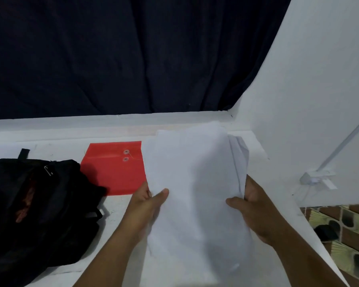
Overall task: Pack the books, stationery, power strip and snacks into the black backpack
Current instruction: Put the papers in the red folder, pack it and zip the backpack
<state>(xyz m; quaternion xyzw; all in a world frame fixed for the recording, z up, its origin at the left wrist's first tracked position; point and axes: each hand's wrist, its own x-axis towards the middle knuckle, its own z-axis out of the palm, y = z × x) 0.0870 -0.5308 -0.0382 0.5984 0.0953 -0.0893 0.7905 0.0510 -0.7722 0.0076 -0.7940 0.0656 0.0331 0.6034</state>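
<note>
Both hands hold a stack of white paper sheets (193, 193) above the white counter (116, 212), nr the camera. Left hand (145, 206) has its grip pinching the stack's left edge, thumb on top, fingers hidden underneath. Right hand (251, 208) has its grip pinching the right edge the same way, thumb over the top sheet, fingers behind. Sheets blurred; a few splay loose at the upper right corner.

Black backpack (39, 212) lies on the counter at left, well apart from the paper, top open w/ something reddish showing inside. Red string-tie envelope (112, 168) lies flat just beyond and right of the backpack, its right edge hidden behind the paper.

Further back: dark blue curtain (122, 54) above a white ledge. White wall (319, 90) at right w/ a small white fitting (315, 179). Patterned tile floor (344, 230) at lower right.
</note>
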